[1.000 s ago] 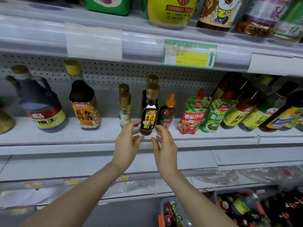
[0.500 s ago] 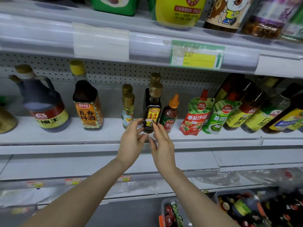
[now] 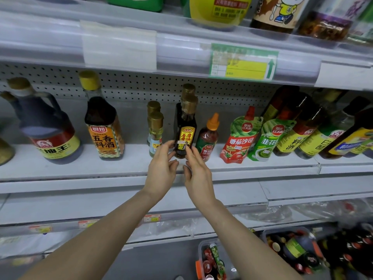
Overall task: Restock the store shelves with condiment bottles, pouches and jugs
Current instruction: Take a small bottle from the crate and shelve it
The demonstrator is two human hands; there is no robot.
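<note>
A small dark sauce bottle [image 3: 186, 134] with a gold cap and yellow label stands upright on the white middle shelf [image 3: 80, 168], with a twin bottle right behind it. My left hand [image 3: 161, 170] touches its lower left side with its fingertips. On the lower right side my right hand [image 3: 198, 176] lays its index fingertip against the label. The bottle's base sits between the two hands, and neither hand wraps around it.
Left of it stand two small pale bottles [image 3: 155, 134], a cooking wine bottle [image 3: 105, 134] and a dark jug [image 3: 50, 134]. To the right are a red squeeze bottle [image 3: 207, 140], a red pouch [image 3: 240, 140], a green pouch [image 3: 268, 140] and leaning bottles [image 3: 302, 134]. Stock bins [image 3: 292, 249] sit below.
Both hands moved forward and closed in from either side until their fingertips met the dark bottle's base. The bottle still stands in the same spot.
</note>
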